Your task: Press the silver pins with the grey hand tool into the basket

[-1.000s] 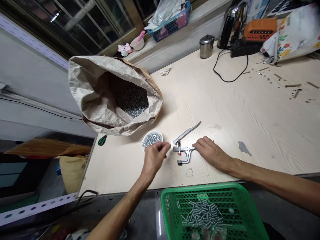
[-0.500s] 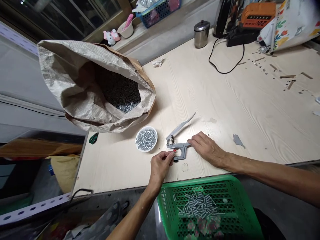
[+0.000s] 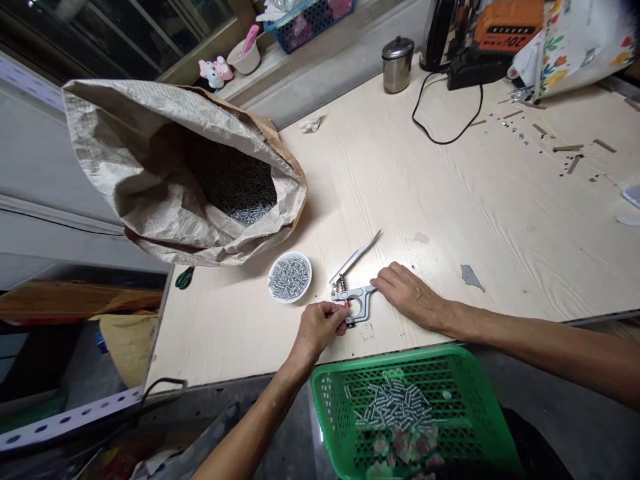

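Grey metal snap-fastener pliers (image 3: 361, 308) lie near the table's front edge, their long upper handle (image 3: 357, 257) raised above a small spring. My right hand (image 3: 407, 293) has its fingers closed on the end of the lower handle. At the jaw, beside a small red part (image 3: 347, 304), my left hand (image 3: 323, 327) is pinched shut; whatever is between its fingertips is hidden. Just beyond my left hand stands a white bowl (image 3: 311, 280) full of small metal springs (image 3: 289, 277).
An open woven sack (image 3: 100, 153) of small metal pieces stands at the left. Below the table edge is a green basket (image 3: 320, 393) holding springs (image 3: 400, 405). Scissors (image 3: 185, 277) lie left of the bowl. A lidded metal canister (image 3: 397, 70) and a black cable (image 3: 440, 142) are farther back.
The view has shifted slightly. The pliers have tipped a little, with the raised handle's end lower and farther left. Both hands keep their grips.
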The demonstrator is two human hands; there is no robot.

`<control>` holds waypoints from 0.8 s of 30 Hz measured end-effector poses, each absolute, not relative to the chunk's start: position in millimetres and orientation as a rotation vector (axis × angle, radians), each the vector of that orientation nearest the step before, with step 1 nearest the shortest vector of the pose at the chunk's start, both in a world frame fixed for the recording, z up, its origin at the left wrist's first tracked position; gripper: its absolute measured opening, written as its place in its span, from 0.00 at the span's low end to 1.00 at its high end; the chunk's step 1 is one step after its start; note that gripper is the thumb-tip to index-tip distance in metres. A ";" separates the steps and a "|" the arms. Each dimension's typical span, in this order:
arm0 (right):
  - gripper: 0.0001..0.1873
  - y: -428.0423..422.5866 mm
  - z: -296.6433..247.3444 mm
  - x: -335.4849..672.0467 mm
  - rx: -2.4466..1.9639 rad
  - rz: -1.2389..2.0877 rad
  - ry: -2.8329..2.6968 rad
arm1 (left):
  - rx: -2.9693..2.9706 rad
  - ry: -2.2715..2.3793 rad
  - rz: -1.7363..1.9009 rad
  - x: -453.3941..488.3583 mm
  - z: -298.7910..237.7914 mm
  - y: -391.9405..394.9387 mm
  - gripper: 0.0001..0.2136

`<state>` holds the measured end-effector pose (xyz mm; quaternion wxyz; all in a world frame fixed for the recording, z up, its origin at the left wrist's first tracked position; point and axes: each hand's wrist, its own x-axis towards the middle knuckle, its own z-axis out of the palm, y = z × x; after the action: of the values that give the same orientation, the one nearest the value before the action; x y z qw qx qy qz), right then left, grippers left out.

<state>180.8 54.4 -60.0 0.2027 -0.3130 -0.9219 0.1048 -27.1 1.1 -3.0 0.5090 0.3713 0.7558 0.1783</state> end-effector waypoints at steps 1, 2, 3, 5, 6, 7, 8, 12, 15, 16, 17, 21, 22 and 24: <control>0.15 54.8 -59.0 181.5 -0.873 0.337 -2.573 | 0.870 1.827 0.416 -26.6 -2.9 1.2 0.10; 0.13 56.2 -57.6 182.7 -0.865 0.389 -2.571 | 0.854 1.832 0.410 -26.0 -2.7 1.1 0.09; 0.11 58.9 -55.8 184.2 -0.849 0.439 -2.568 | 0.841 1.836 0.406 -25.2 -2.2 0.9 0.09; 0.16 68.6 -51.0 187.6 -0.800 0.496 -2.573 | 0.818 1.843 0.406 -23.6 -0.8 0.7 0.08; 0.24 75.6 -48.0 188.9 -0.772 0.497 -2.588 | 0.805 1.847 0.404 -23.0 0.1 0.7 0.08; 0.32 83.6 -44.7 189.6 -0.749 0.479 -2.616 | 0.794 1.851 0.399 -22.6 0.9 0.7 0.08; 0.38 92.1 -40.9 189.5 -0.732 0.454 -2.658 | 0.789 1.856 0.394 -22.3 1.6 0.7 0.08; 0.45 119.2 -23.1 181.9 -0.730 0.418 -2.889 | 0.838 1.863 0.394 -22.5 1.7 0.3 0.09; 0.37 124.2 -12.4 174.0 -0.757 0.389 -2.984 | 0.837 1.873 0.395 -23.1 -0.3 -0.6 0.10; 0.34 123.6 -10.1 172.3 -0.764 0.381 -2.998 | 0.834 1.873 0.397 -23.3 -0.7 -1.3 0.10; 0.32 122.4 -8.6 171.2 -0.766 0.379 -3.006 | 0.835 1.871 0.399 -23.6 -0.8 -2.2 0.10; 0.22 117.5 -6.4 171.4 -0.766 0.449 -3.003 | 1.046 1.923 0.314 -22.7 3.8 -8.1 0.13; 0.21 116.4 -6.2 171.9 -0.777 0.472 -3.002 | 1.196 1.972 0.307 -21.1 5.6 -9.4 0.14; 0.20 114.2 -5.1 172.3 -0.805 0.504 -3.008 | 1.582 2.045 0.352 -15.9 7.8 -9.7 0.13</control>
<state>172.3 114.2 -5.1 -0.0064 -0.2553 -0.9536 0.1597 -15.9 -9.7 7.8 0.2631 0.5850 0.7561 0.1302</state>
